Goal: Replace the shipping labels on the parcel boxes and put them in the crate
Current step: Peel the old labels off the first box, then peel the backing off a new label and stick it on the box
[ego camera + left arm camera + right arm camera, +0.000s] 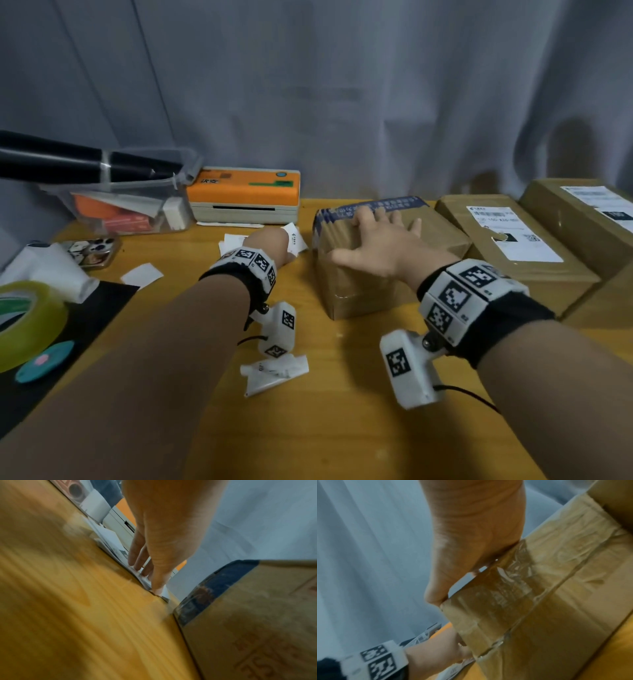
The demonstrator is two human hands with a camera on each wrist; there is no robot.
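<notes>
My right hand (375, 248) lies spread flat atop the tape-glossed, blue-banded cardboard parcel box (383, 274) on the wooden surface (342, 394), while my left hand's (270, 245) straight fingers (137, 555) press loose white paper labels (294, 238) beside it.

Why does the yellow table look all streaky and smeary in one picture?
Left wrist view: motion blur streaks the table, though the left hand stays fairly sharp. Right wrist view: glare shines off the tape on the parcel box. Head view: mostly sharp, edges slightly bent.

- The left hand (164, 524) reaches down with straight fingers (135, 555) onto white paper labels (109, 536) on the desk (68, 601).
- A brown box (257, 615) sits close by.
</notes>
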